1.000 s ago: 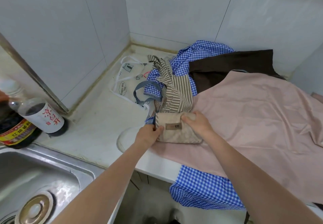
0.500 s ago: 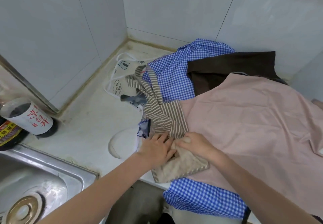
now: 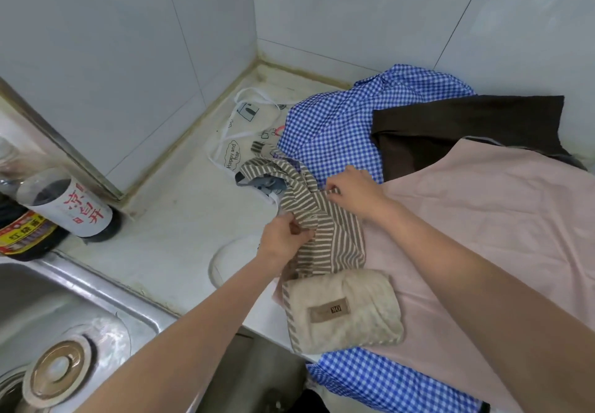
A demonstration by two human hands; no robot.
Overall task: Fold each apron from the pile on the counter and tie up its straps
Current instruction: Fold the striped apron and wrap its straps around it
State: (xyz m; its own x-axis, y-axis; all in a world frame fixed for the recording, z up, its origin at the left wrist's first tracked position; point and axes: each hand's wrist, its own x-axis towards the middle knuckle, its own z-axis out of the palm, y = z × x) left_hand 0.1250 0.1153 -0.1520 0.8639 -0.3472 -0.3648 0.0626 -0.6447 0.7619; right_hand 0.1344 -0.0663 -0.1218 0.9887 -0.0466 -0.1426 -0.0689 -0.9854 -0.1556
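A brown-and-white striped apron [image 3: 335, 235] lies on the counter's front part, with its beige pocket end [image 3: 344, 311] folded toward me at the counter's edge. My left hand [image 3: 285, 235] pinches the striped cloth at its left side. My right hand [image 3: 351, 190] pinches the striped edge further back. Under it spreads a pink apron [image 3: 483, 219]. Behind lie a blue checked apron [image 3: 341, 129], a dark brown apron [image 3: 450, 129] and a white printed apron [image 3: 244, 129] with white straps.
A steel sink [image 3: 64, 316] with its drain plug [image 3: 58, 370] is at the left front. Two dark sauce bottles [image 3: 70, 206] stand beside the tiled wall [image 3: 128, 58]. The blue checked cloth hangs over the counter [image 3: 167, 219] front.
Both hands left the beige pocket end and moved back onto the striped cloth, which they now pinch. The beige end lies flat at the counter's edge with its label up.
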